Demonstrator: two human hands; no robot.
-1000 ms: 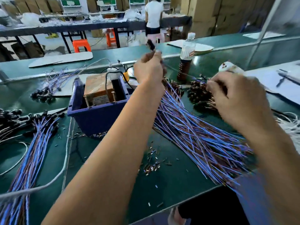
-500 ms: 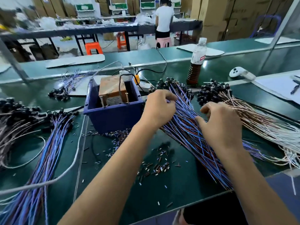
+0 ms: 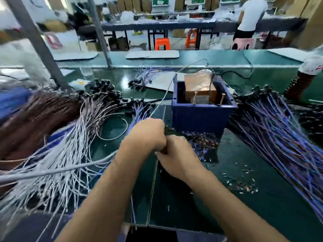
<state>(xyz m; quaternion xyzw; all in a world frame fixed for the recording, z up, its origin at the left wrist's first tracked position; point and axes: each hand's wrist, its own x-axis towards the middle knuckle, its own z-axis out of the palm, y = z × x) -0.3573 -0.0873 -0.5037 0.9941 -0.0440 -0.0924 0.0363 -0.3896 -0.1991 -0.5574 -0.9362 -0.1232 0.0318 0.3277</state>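
Two fists meet knuckle to knuckle low over the green bench [image 3: 262, 215], the left hand [image 3: 146, 135] and the right hand [image 3: 176, 158] both clenched round a small dark piece [image 3: 164, 151] between them. I judge the step goes best with both grips close to the joint and any pull straight; the piece looks black and stubby, only slivers showing, the rest blurred. Beyond, the blue box [image 3: 201, 117] sits at 1 o'clock, blue wires [image 3: 272, 137] at 3 o'clock, pale wires [image 3: 83, 130] at 9 o'clock
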